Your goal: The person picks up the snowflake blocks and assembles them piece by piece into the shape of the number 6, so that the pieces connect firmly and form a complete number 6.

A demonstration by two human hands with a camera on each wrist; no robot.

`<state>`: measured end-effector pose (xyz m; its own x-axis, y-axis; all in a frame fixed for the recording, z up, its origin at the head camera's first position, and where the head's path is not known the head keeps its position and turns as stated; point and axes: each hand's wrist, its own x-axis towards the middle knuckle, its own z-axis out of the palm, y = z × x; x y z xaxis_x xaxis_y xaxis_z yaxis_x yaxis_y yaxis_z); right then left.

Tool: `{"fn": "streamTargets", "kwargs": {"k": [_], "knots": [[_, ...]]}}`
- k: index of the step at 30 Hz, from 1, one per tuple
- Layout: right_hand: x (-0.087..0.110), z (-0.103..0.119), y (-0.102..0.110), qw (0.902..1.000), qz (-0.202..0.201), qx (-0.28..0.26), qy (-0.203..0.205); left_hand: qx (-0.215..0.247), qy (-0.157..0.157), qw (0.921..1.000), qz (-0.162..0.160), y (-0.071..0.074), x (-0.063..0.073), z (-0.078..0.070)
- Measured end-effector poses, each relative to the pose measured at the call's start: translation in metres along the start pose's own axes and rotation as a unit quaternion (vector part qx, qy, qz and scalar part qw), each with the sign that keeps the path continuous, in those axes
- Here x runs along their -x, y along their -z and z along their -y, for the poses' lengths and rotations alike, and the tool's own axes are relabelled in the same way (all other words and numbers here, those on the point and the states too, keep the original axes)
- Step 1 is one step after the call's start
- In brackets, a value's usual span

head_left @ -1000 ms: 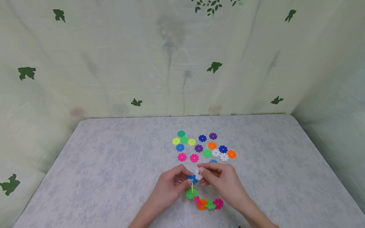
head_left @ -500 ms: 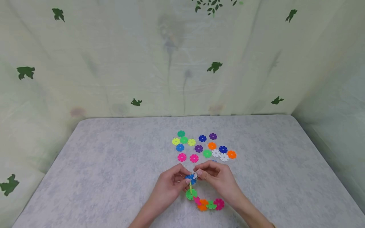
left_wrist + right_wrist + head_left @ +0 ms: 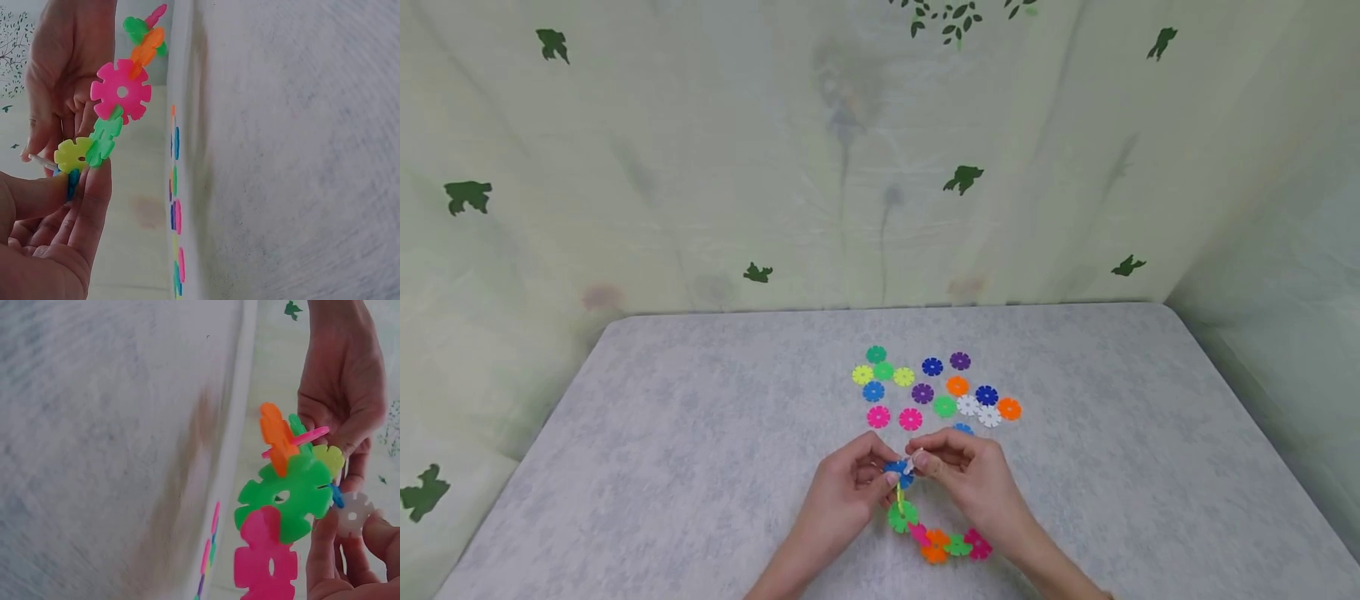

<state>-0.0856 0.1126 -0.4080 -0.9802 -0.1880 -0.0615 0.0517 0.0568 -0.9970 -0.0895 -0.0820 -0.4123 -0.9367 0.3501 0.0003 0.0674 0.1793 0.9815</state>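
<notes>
My left hand (image 3: pixel 848 493) pinches a blue snowflake disc (image 3: pixel 895 469) at one end of a chain of slotted plastic discs. Between the thumb and fingers of my right hand (image 3: pixel 976 483) is a white snowflake disc (image 3: pixel 357 504), set at an angle to the blue one and meeting its edge. How deep their slots engage is hidden by fingers. From the blue disc the chain runs through a yellow disc (image 3: pixel 70 153), a green disc (image 3: pixel 902 517), a pink disc (image 3: pixel 111 87), an orange disc (image 3: pixel 936 553), another green disc (image 3: pixel 957 546) and an end pink disc (image 3: pixel 979 543).
Several loose discs lie flat beyond my hands, including a purple one (image 3: pixel 960 361), an orange one (image 3: pixel 1010 409) and a pink one (image 3: pixel 878 417). A light blue disc (image 3: pixel 962 428) is partly covered by my right hand. Grey cloth covers the table (image 3: pixel 700 400); a patterned curtain (image 3: pixel 685 167) hangs behind.
The white disc has turned from nearly face-on to edge-on and come left against the blue disc. Both hands have shifted slightly left, and the chain's lower end has swung a little downward.
</notes>
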Motion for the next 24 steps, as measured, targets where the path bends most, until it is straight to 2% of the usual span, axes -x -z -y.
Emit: {"fn": "streamTargets", "kwargs": {"k": [13, 24], "knots": [[-0.001, -0.006, -0.007, 0.9992, -0.033, -0.009, -0.02, 0.001, 0.033, 0.9991, -0.025, -0.006, 0.0, 0.001], [-0.001, -0.01, -0.012, 0.9969, -0.051, -0.055, -0.026, 0.054, 0.035, 0.9971, -0.042, -0.007, -0.002, 0.006]]}}
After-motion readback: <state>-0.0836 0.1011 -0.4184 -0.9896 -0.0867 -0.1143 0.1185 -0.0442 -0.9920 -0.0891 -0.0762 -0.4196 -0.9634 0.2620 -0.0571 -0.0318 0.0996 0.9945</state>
